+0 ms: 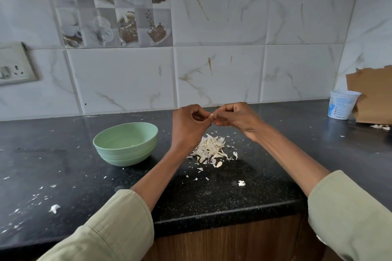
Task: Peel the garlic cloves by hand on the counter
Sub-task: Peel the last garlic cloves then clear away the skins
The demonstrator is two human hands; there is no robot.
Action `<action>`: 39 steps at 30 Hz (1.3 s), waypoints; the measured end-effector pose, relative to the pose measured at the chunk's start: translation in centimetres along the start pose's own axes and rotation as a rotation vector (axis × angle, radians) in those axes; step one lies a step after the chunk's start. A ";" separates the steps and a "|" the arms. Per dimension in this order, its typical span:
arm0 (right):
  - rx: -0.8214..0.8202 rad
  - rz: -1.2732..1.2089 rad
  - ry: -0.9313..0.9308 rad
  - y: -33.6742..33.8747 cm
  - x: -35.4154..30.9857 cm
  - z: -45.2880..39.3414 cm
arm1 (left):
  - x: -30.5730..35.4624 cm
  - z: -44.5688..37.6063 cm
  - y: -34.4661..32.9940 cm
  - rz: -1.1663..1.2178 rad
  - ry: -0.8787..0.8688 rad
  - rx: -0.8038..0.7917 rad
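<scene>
Sleeves (pixel 110 224) of pale green frame my view. Both my hands meet above the black counter (pixel 212 197): left hand (pixel 187 126) and right hand (pixel 237 117) pinch one garlic clove (pixel 211 115) between their fingertips, over a heap of peels (pixel 212 148) beside a green bowl (pixel 126 144).

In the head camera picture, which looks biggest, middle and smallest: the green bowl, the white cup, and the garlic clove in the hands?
1. green bowl, clearly biggest.
2. white cup; it stands farther back, so it may look smaller than it is.
3. garlic clove, tiny, pinched between left hand and right hand.
</scene>
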State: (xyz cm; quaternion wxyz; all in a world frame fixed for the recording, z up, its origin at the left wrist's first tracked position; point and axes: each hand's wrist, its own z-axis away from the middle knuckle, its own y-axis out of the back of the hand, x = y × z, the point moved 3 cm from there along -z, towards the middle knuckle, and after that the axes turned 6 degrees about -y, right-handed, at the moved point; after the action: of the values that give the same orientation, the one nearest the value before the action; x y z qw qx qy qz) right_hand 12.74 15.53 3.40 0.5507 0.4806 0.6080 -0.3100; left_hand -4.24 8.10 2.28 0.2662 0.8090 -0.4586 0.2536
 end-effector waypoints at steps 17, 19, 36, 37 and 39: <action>0.004 0.121 0.073 -0.2 -0.8 0.4 | -0.8 -0.4 -0.2 0.262 0.205 -0.067; -0.002 0.144 0.092 -0.1 -0.9 0.5 | -0.9 -0.4 -0.2 0.277 0.225 -0.081; 0.013 0.232 0.200 0.1 -1.1 0.3 | -1.6 -0.5 -0.5 0.539 0.386 -0.108; 0.012 0.226 0.200 0.2 -1.1 0.3 | -1.7 -0.5 -0.5 0.537 0.385 -0.104; 0.011 0.220 0.207 0.3 -1.3 0.4 | -1.8 -0.6 -0.4 0.535 0.378 -0.095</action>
State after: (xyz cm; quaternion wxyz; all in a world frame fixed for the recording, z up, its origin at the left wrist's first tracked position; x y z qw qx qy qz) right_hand 13.06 14.97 4.61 0.5131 0.5766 0.6036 -0.1998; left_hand -4.78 9.78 1.48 0.3082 0.5853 -0.6086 0.4383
